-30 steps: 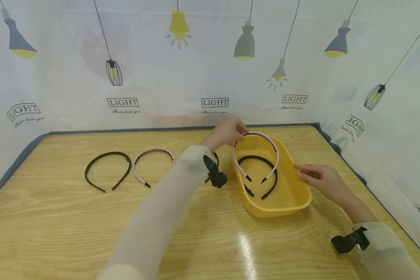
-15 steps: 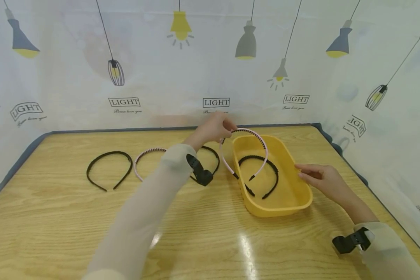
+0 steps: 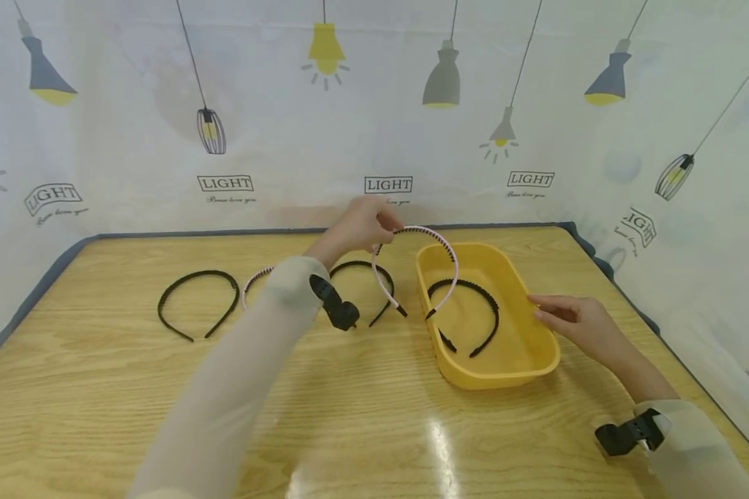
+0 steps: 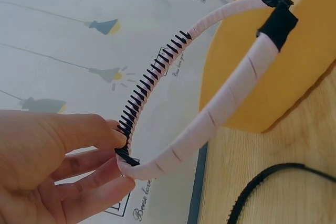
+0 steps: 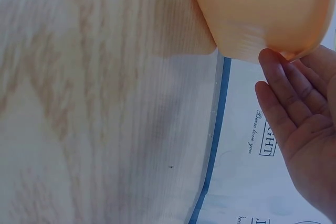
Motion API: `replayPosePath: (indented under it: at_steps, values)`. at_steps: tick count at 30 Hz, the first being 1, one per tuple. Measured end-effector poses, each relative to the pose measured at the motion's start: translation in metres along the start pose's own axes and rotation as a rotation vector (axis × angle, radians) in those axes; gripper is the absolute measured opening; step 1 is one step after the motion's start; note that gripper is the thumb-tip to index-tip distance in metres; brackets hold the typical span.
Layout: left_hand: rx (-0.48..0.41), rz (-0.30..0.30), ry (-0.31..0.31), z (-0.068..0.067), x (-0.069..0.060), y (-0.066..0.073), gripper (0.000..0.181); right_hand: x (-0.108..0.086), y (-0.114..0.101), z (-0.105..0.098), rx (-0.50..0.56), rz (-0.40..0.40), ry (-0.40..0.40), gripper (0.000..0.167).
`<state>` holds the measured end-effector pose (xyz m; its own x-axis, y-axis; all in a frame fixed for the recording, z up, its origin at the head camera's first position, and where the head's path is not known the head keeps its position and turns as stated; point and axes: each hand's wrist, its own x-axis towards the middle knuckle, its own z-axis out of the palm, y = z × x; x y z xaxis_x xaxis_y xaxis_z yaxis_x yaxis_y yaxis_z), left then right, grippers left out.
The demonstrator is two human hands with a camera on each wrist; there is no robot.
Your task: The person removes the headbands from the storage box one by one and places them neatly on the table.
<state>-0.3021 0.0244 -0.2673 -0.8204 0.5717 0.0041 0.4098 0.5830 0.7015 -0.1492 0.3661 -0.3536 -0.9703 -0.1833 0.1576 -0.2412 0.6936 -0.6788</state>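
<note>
In the head view my left hand (image 3: 357, 225) pinches a pink headband (image 3: 454, 267) with black teeth by one side of its arch. The headband hangs, ends down, over the table and the left rim of a yellow basket (image 3: 524, 333). The left wrist view shows thumb and fingertips of the left hand (image 4: 79, 166) on the toothed part of the pink headband (image 4: 210, 116). My right hand (image 3: 589, 329) touches the basket's right rim with loosely extended fingers, also visible in the right wrist view (image 5: 304, 114). Inside the basket lies a black headband (image 3: 496, 315).
On the wooden table (image 3: 362, 416), left of the basket, lie a black headband (image 3: 162, 298), a pink one (image 3: 259, 274) partly hidden by my left sleeve, and another black one (image 3: 356, 263) beside my left wrist. A printed cloth (image 3: 287, 138) stands behind the table.
My left hand has moved left with the pink headband, from above the basket to beside and partly over its left rim. The right hand remains at the basket's right rim.
</note>
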Motion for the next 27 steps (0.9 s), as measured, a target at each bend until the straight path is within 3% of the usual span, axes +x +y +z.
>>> replayPosePath:
  at_steps: [12,20,27]
  values:
    - [0.034,-0.018,0.034,-0.021,-0.021,-0.018,0.024,0.001,0.004,0.002,-0.011,-0.007,0.022,0.037]
    - [0.032,-0.068,0.046,-0.028,-0.032,-0.031,0.023,-0.001,0.002,0.001,-0.021,0.002,0.018,0.037]
    - [0.067,-0.062,0.045,-0.036,-0.046,-0.041,0.024,-0.001,0.003,0.001,-0.035,0.016,0.016,0.038]
